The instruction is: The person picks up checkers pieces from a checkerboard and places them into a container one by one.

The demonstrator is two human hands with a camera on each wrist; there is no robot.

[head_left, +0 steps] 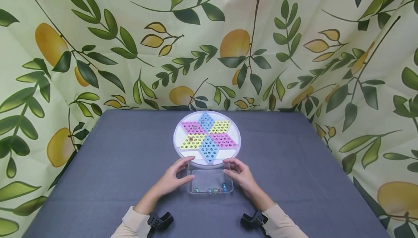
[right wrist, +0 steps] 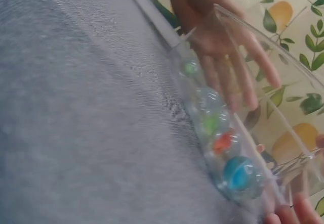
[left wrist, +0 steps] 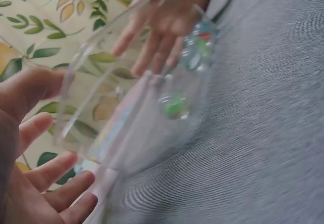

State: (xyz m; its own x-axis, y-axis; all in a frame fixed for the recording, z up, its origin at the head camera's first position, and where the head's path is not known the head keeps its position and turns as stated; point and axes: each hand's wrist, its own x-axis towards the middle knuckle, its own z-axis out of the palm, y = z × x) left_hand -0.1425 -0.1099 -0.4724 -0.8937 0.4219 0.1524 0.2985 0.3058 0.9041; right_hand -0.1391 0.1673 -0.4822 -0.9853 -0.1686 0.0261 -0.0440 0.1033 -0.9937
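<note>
A clear plastic box [head_left: 207, 180] is in front of me, overlapping the near rim of a round Chinese checkers board [head_left: 177, 152] in the head view. Several glass marbles [head_left: 215, 190] lie along the box's near wall, and one green marble [left wrist: 173, 105] sits apart from the rest. My left hand [head_left: 169, 180] holds the box's left side, thumb at the rim and fingers spread along the outside. My right hand [head_left: 243, 178] holds the opposite side with thumb and fingers. Through the clear wall, the right wrist view shows a blue marble [right wrist: 242, 177] nearest the right hand.
The board has a star of pink, yellow and blue hole fields, with a few marbles on its far left part, including a reddish one [head_left: 191, 139]. A dark grey cloth [head_left: 130, 147] covers the table. Behind it hangs a leaf-and-fruit patterned curtain [head_left: 202, 78].
</note>
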